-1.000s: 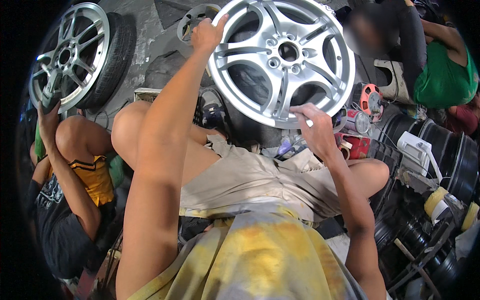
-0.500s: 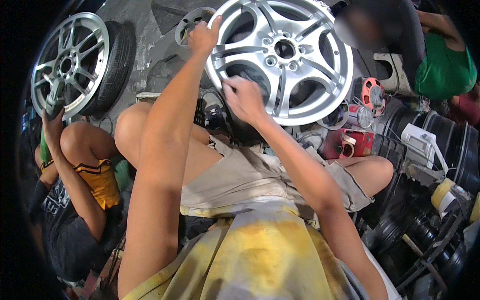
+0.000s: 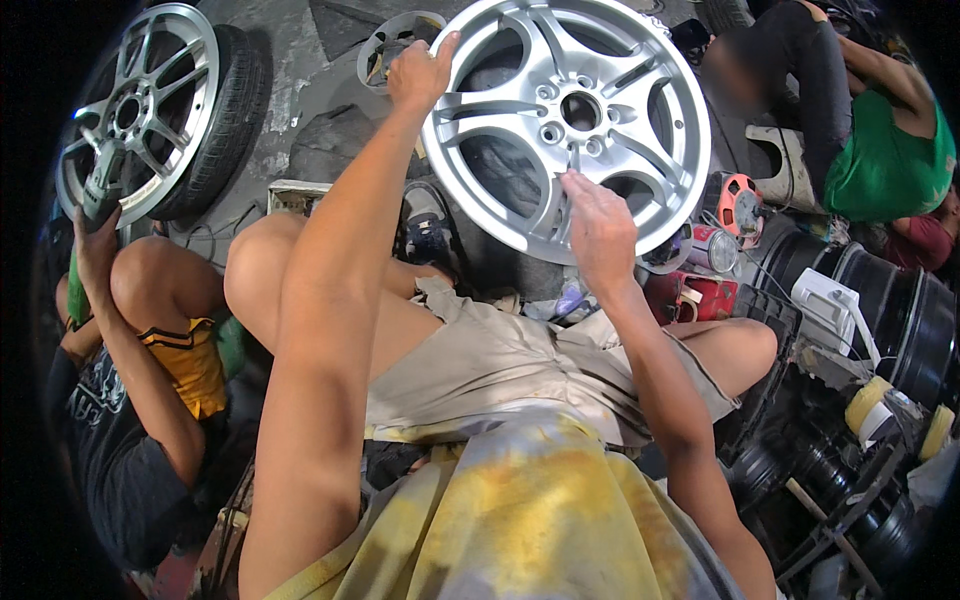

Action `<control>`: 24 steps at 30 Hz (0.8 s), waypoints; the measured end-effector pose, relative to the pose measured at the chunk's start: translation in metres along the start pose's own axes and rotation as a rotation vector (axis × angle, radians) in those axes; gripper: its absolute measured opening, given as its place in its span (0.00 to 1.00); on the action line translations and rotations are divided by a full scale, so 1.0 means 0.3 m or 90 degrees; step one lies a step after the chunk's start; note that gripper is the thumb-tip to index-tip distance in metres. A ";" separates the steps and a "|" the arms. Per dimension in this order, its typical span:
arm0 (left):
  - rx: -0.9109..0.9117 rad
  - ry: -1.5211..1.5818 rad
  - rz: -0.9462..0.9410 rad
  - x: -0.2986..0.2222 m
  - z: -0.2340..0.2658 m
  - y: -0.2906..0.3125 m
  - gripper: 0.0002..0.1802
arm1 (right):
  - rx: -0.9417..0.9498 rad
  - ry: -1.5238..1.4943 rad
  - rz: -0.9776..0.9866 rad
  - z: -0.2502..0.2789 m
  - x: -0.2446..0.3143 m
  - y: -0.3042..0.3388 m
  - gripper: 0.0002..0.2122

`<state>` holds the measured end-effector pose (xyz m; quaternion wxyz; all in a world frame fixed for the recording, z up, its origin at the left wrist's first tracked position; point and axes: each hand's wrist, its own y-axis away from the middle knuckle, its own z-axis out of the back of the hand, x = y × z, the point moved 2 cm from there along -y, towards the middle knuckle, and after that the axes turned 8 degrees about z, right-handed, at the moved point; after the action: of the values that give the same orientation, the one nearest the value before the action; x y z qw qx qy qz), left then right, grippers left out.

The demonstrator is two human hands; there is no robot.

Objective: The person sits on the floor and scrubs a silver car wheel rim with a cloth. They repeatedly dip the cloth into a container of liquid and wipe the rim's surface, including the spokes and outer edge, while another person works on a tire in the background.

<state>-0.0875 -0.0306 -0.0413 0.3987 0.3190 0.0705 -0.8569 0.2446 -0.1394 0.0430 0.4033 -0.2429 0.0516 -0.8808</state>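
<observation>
A silver alloy wheel (image 3: 655,120) with paired spokes and no tyre stands tilted in front of me. My left hand (image 3: 420,72) is closed on its left edge, thumb up along the outer lip. Near the lower spoke, below the centre hole, my right hand (image 3: 602,228) rests with its fingers pressed together and their tips at the spoke. Anything small under those fingertips is hidden.
At left, a co-worker's hand (image 3: 97,240) is by a power tool (image 3: 103,185) against another alloy wheel (image 3: 205,90); a tyre (image 3: 240,120) lies behind it. Another person in a green shirt (image 3: 890,155) sits at right, near a red-orange reel (image 3: 738,205), a can (image 3: 713,248) and black rims (image 3: 905,300).
My right hand has moved right from the wheel's lower left edge to the lower spoke, its fingers straighter. The wheel sits slightly further right in view; my left hand keeps its hold.
</observation>
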 end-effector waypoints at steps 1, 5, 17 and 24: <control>-0.012 0.002 -0.007 -0.001 0.002 0.002 0.46 | -0.010 0.038 0.056 -0.017 0.016 -0.011 0.17; -0.026 -0.001 -0.053 -0.004 0.007 0.011 0.44 | -0.023 0.070 0.053 -0.098 0.016 -0.085 0.17; 0.003 -0.004 -0.026 -0.021 0.020 0.026 0.41 | -0.041 0.020 -0.051 -0.169 -0.018 -0.207 0.18; -0.012 -0.019 -0.043 -0.022 0.022 0.035 0.41 | -0.068 0.041 -0.175 -0.278 -0.002 -0.296 0.15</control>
<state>-0.0799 -0.0358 -0.0308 0.3737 0.2994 0.0835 -0.8739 0.1449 -0.0883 -0.0048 0.2634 -0.2407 0.0778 -0.9309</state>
